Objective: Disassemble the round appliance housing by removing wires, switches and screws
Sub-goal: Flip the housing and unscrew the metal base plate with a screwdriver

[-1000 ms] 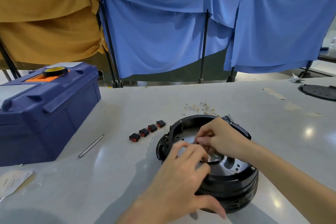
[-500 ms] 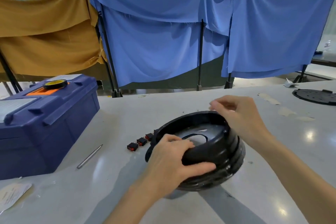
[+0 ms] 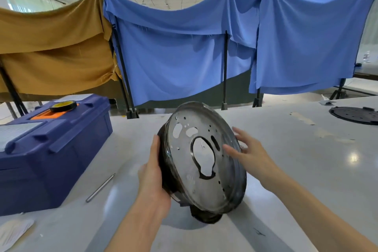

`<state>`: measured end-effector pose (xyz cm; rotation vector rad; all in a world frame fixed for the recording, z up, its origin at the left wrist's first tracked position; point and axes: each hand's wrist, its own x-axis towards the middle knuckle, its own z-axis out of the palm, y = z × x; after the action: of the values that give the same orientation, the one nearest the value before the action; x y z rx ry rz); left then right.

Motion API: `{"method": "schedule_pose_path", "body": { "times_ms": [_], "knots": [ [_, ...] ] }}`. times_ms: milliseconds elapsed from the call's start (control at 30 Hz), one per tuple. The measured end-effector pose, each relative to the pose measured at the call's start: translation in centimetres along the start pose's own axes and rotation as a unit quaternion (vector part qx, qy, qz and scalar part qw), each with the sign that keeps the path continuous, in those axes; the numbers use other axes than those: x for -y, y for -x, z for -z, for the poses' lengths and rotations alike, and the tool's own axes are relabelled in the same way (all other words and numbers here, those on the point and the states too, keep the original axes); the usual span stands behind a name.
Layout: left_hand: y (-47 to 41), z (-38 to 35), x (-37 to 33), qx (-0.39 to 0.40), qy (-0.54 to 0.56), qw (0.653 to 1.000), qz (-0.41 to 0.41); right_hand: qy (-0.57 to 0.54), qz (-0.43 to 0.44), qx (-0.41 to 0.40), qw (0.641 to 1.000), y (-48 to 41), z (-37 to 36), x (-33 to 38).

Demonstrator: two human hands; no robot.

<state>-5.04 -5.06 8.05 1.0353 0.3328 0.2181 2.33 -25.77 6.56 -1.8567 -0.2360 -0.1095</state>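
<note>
Head view. You hold the round appliance housing tipped up on edge over the middle of the desk, its perforated metal plate facing you. Your left hand grips its left rim, thumb in front and fingers behind. Your right hand is released with fingers spread at the right rim; contact cannot be told. A blue toolbox stands at the left edge, and a metal rod lies just beside it.

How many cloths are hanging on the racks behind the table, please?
3: the mustard cloth at left, the middle blue cloth, and the right blue cloth; more may hang outside the frame.
</note>
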Motion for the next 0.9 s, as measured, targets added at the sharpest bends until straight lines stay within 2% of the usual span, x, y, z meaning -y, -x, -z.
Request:
{"method": "schedule_pose_path", "body": {
  "times_ms": [133,233,400,533,633,733,900],
  "knots": [
    [-0.4,1.2,0.9,0.028,0.028,0.997,0.064,0.063,-0.058,-0.061,0.994,-0.9,-0.1,-1.4],
    [-0.8,1.9,1.3,0.015,0.016,0.997,0.076,0.119,-0.044,-0.069,0.99,-1.1,-0.1,-1.4],
    [-1.5,2.4,1.4,-0.027,-0.078,0.996,0.02,0.2,0.013,-0.097,0.975,-1.2,0.1,-1.5],
    [-2.4,2.8,0.3,-0.012,-0.115,0.993,-0.009,0.228,0.019,-0.08,0.97,-1.6,0.7,-2.0],
    [-2.8,2.6,-0.8,0.011,-0.187,0.981,-0.048,0.238,0.017,-0.041,0.97,-2.0,1.3,-2.1],
    [-3.5,2.6,-1.0,0.022,-0.293,0.951,-0.094,0.267,0.024,0.009,0.963,-2.3,1.4,-1.7],
    [-4.5,2.9,0.0,0.003,-0.498,0.85,-0.169,0.293,0.036,0.081,0.952,-2.8,0.4,-1.2]
  ]
}}
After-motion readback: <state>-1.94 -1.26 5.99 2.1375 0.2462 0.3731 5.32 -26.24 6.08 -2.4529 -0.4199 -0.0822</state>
